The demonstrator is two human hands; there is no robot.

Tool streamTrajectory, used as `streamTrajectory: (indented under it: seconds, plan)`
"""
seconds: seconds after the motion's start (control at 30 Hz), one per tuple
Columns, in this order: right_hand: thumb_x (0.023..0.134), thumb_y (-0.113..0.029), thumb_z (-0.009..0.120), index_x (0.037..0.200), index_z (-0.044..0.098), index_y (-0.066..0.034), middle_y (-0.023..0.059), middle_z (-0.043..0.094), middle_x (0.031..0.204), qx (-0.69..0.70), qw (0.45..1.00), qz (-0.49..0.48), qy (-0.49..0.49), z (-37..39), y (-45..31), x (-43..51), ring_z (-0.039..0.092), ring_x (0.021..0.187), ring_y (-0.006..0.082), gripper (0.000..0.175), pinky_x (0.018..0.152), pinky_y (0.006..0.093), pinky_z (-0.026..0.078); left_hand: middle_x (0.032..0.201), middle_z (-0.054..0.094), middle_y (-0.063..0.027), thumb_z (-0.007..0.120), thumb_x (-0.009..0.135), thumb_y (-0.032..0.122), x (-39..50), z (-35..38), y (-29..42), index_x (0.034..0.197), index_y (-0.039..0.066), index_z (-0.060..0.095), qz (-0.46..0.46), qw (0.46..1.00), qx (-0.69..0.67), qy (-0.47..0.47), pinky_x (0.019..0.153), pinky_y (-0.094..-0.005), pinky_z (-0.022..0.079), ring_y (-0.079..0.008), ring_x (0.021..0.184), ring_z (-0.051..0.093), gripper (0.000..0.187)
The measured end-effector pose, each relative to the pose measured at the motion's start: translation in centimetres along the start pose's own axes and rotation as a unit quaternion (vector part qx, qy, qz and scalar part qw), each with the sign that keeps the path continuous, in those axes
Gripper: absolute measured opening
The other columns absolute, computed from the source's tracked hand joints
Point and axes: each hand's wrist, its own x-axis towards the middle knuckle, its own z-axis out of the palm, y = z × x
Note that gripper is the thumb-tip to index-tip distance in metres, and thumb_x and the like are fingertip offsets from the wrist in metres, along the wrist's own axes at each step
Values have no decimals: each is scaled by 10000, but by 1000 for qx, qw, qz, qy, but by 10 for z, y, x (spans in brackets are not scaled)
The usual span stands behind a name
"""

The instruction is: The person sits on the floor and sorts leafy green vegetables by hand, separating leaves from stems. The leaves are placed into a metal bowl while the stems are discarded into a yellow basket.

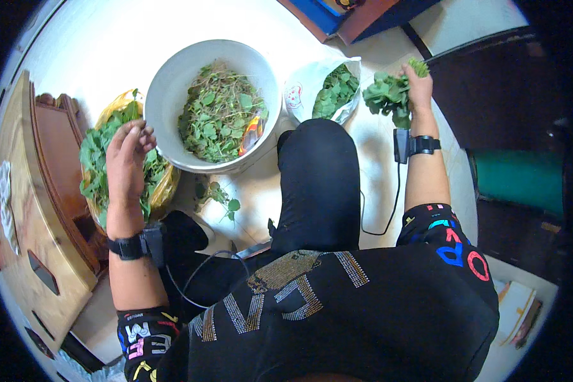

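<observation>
My right hand (pixel 419 90) is closed around a bunch of leafy greens (pixel 387 93), the cut stems poking out above the fist and the leaves hanging to its left. My left hand (pixel 132 143) is over a yellow plastic bag (pixel 170 186) of leafy greens (pixel 95 157), fingers bent; whether it pinches anything cannot be told. Between the hands stands a whitish bucket (pixel 160 90) holding roots, stems and leaves (pixel 215 110), with an orange and yellow wrapper (pixel 252 133) inside. A white plastic bag (pixel 298 90) with more greens (pixel 336 90) lies right of the bucket.
Loose sprigs (pixel 227 200) lie on the tiled floor (pixel 258 205) below the bucket. A wooden table (pixel 43 215) and a carved wooden chair (pixel 59 138) are at the left. A blue and brown box (pixel 334 24) stands at the top, and dark furniture (pixel 506 105) at the right.
</observation>
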Motion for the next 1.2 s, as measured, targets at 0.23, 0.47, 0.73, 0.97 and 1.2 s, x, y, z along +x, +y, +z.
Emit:
streamTrajectory:
  seconds: [0.23,0.47,0.73,0.97,1.2]
  plan:
    - [793,-110,674,896,570,-13,70,620,758,149,972,65,169,36,130,15,583,636,188,176,619,310,472,863,570,-70,546,905,142,12,6,-20,1010,-42,559,-33,997,64,-4,724,-254,462,-127,753,535,213]
    - [746,-206,685,960,627,13,146,651,907,-57,973,223,18,82,193,54,622,818,256,311,739,379,489,878,579,-72,548,899,134,24,9,-33,999,-15,569,-34,992,122,17,742,-262,457,-131,758,536,181]
    - [781,-148,537,936,686,-50,179,652,1001,-615,725,-12,-310,119,205,45,636,931,333,236,769,438,509,900,593,-78,544,900,125,27,16,-37,1006,-23,562,-68,982,173,17,761,-264,449,-136,788,548,183]
    - [794,-115,528,875,702,-68,134,678,916,-647,626,-234,-368,201,177,41,665,850,270,197,686,404,534,899,591,-74,549,903,127,29,27,-36,1016,-34,562,-50,975,215,-14,770,-255,437,-125,784,543,197]
    - [745,-104,529,891,663,-59,172,659,917,-530,634,-242,-509,213,203,-26,643,856,335,204,717,433,520,896,590,-71,554,903,119,30,27,-34,1021,-39,562,-50,974,220,-11,771,-252,438,-117,791,541,197]
